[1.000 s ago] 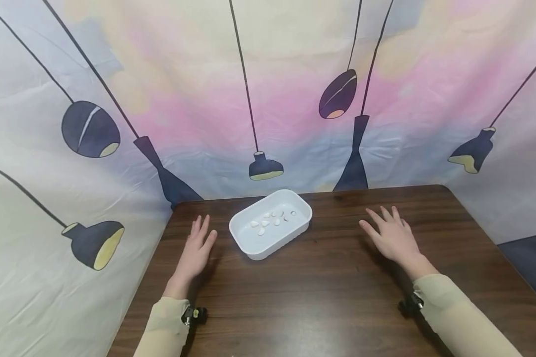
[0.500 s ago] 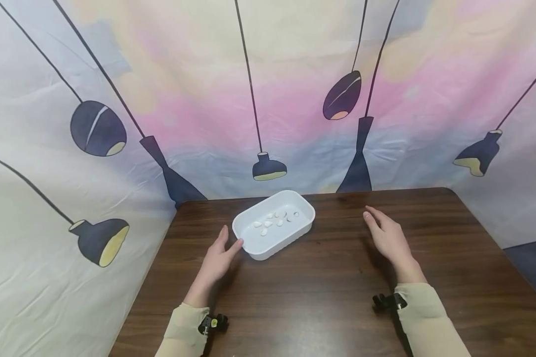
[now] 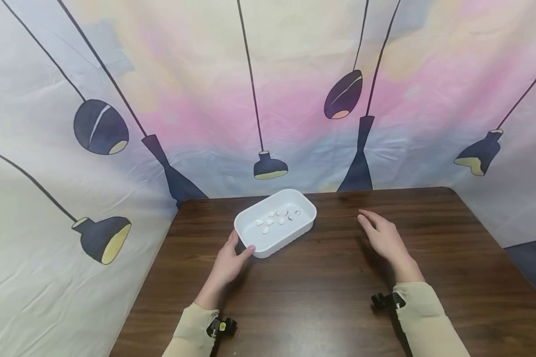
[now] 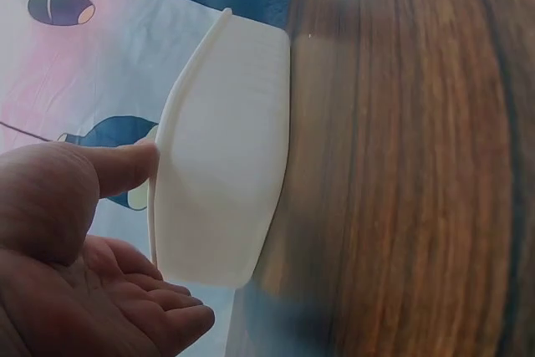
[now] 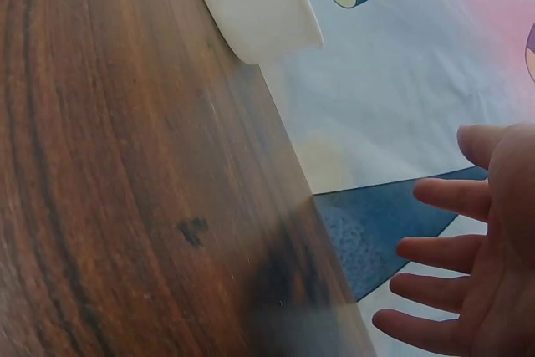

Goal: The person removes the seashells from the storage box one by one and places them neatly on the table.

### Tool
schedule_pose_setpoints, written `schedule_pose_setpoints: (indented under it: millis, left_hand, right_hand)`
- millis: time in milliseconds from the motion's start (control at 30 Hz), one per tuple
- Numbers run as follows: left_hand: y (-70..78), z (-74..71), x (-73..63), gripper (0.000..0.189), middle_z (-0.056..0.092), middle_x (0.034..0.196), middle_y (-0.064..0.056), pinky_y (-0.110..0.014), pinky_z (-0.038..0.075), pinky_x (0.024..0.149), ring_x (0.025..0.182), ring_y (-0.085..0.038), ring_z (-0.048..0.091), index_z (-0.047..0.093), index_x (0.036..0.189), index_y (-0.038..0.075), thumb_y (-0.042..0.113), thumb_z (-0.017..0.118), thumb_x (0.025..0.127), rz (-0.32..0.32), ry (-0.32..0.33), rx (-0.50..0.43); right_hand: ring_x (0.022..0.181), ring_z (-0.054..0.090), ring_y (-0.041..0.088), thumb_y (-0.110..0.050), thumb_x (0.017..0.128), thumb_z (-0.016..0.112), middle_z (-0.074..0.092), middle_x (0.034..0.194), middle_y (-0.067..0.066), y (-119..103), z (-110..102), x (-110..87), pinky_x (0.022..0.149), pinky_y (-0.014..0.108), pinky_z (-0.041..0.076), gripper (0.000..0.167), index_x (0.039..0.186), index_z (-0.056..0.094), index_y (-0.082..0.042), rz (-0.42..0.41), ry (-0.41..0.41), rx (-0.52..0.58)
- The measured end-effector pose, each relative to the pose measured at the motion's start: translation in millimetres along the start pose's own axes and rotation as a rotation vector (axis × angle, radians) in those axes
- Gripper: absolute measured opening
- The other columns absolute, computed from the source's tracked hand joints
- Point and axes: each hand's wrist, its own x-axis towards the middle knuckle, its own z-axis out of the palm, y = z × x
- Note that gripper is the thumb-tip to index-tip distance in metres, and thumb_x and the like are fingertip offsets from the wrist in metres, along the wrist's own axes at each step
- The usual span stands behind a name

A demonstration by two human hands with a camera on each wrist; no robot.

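Observation:
A white rectangular plastic tray (image 3: 274,245) sits at an angle near the back of the table, with several small whitish pieces (image 3: 269,222) scattered on its floor. At the tray's near left corner is my left hand (image 3: 227,263), thumb at the rim and fingers along the left end. In the left wrist view the thumb of this left hand (image 4: 58,215) lies straight against the rim, the other fingers loosely bent beside the tray's end. My right hand (image 3: 386,243) hovers over the table to the right, apart from the tray, its fingers extended and holding nothing.
The brown wood-grain table (image 3: 312,302) ends at the back against a patterned cloth (image 3: 196,114) printed with hanging lamps. Black devices are strapped to the left wrist (image 3: 221,326) and right wrist (image 3: 386,301).
My left hand has moved right from beside the tray to its near left corner. My right hand has turned inward and shifted slightly left. The tray stays in place on the table.

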Motion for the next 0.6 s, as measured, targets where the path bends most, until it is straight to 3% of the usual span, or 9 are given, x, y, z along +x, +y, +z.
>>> schedule_pose_setpoints:
  millis: [367, 600]
  left_hand:
    - [1.7, 1.6, 9.3, 0.079, 0.021, 0.173, -0.025, -0.055, 0.020, 0.130, 0.161, -0.039, 0.021, 0.025, 0.164, -0.009, 0.025, 0.067, 0.106, -0.006, 0.001, -0.088]
    - [3.3, 2.1, 16.3, 0.067, 0.028, 0.172, -0.022, -0.056, 0.023, 0.128, 0.160, -0.038, 0.026, 0.034, 0.163, -0.005, 0.019, 0.064, 0.108, 0.055, -0.024, -0.116]
  right_hand:
    - [0.147, 0.044, 0.051, -0.049, 0.114, 0.046, 0.046, 0.162, 0.026, -15, 6, -1.9, 0.116, 0.069, 0.039, 0.062, 0.158, 0.051, -0.005, -0.059, -0.016, 0.017]
    - [0.147, 0.046, 0.046, -0.041, 0.113, 0.054, 0.054, 0.157, 0.023, -29, 17, -0.4, 0.117, 0.066, 0.039, 0.052, 0.151, 0.061, -0.006, -0.126, 0.018, 0.037]
